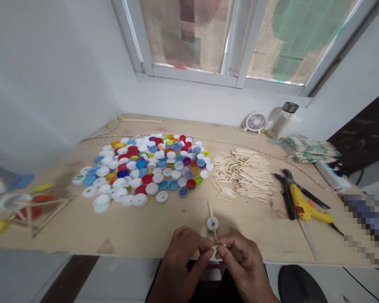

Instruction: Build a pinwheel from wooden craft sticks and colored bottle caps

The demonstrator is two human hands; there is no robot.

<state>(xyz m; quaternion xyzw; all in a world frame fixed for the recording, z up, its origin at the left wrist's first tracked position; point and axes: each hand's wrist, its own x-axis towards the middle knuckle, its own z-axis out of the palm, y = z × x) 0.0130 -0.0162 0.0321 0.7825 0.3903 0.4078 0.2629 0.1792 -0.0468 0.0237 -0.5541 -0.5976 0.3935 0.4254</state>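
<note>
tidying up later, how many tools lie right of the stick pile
2: black pliers beside the stick pile, yellow glue gun overlapping them on their right; more may be hidden.

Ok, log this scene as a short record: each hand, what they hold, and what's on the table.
left hand: pinches white piece at table edge
right hand: pinches the same piece
stick: rises from the piece, white cap threaded on it
table: caps heap left, sticks pile centre, pliers and glue gun right
back: fan, bottle
</note>
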